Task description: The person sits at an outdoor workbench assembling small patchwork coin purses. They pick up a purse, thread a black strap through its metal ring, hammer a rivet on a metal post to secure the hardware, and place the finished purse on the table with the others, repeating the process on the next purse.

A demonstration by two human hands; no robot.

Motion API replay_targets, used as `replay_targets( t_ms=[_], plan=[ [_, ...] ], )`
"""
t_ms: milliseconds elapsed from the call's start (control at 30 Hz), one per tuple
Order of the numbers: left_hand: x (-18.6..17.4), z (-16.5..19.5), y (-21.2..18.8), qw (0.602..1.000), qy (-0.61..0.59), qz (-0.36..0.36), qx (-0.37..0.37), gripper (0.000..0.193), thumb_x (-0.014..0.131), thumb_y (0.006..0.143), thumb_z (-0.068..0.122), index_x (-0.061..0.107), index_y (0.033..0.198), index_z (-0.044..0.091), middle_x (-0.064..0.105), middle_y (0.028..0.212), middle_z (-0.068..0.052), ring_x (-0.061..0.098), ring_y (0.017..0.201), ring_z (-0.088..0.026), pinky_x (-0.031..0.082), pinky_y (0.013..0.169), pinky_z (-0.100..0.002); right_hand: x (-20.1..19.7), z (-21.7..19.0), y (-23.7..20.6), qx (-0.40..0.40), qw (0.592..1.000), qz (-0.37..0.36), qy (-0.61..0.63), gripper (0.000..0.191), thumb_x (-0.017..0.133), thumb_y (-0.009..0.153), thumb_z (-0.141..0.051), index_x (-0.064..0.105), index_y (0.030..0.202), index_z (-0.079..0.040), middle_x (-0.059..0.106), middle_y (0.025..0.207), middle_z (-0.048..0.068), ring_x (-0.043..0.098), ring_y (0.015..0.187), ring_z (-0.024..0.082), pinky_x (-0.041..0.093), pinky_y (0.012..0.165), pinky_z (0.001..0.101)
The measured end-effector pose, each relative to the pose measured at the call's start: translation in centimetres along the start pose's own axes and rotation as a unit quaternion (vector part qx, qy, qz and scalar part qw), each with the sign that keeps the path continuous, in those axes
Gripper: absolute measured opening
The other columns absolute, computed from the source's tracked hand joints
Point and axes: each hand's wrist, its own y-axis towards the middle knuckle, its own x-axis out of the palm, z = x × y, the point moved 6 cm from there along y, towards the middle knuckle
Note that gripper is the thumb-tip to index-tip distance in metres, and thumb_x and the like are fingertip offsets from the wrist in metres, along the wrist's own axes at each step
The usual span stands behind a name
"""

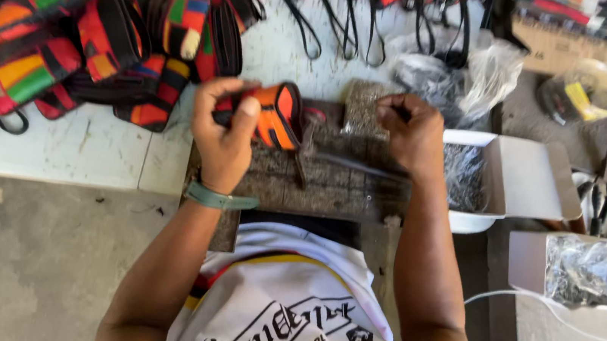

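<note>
The left hand (225,133) is closed around an orange and black pouch (273,116) over the dark work board (325,184). The right hand (412,133) pinches a thin dark tool (353,165). Just right of it, an open white box (523,184) holds small dark metal pieces (463,175). A pile of pouches (81,46) crowds the table (92,150) to the left.

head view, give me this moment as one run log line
left hand: grips orange and black fabric pouch | right hand: pinches small dark item, unclear | under: dark wooden board | right: open white box
</note>
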Motion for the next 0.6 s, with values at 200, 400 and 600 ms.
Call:
replay_targets(
  t_ms=[200,400,600],
  plan=[
    [-1.4,0.2,-0.7,0.999,0.004,-0.026,0.029,0.027,0.069,0.110,0.016,0.054,0.129,0.003,0.071,0.126,-0.013,0.069,0.113,-0.019,0.054,0.104,-0.032,-2.3,-3.0,-4.4,-0.056,0.995,-0.046,-0.074,0.007,0.073,0.096,-0.004,0.076,0.102,-0.002,0.077,0.097,0.010,0.073,0.081,0.011,0.058,0.068,0.0279],
    [-1.6,0.9,-1.6,0.997,0.034,-0.049,0.043,0.029,0.070,0.111,0.016,0.053,0.129,0.002,0.071,0.121,-0.014,0.069,0.112,-0.019,0.053,0.106,-0.031,-3.4,-3.7,-10.0,-0.055,0.976,-0.156,-0.141,0.014,0.081,0.085,-0.014,0.078,0.095,-0.006,0.077,0.090,0.010,0.074,0.073,0.019,0.059,0.065,0.0332],
    [-0.7,1.4,-2.1,0.995,0.050,-0.073,0.043,0.030,0.071,0.109,0.016,0.053,0.129,0.002,0.070,0.121,-0.014,0.068,0.112,-0.019,0.052,0.105,-0.031,-1.6,-2.9,-11.8,-0.091,0.950,-0.201,-0.220,0.015,0.079,0.082,-0.016,0.076,0.091,-0.005,0.075,0.089,0.011,0.072,0.075,0.029,0.057,0.068,0.0406]
  ],
)
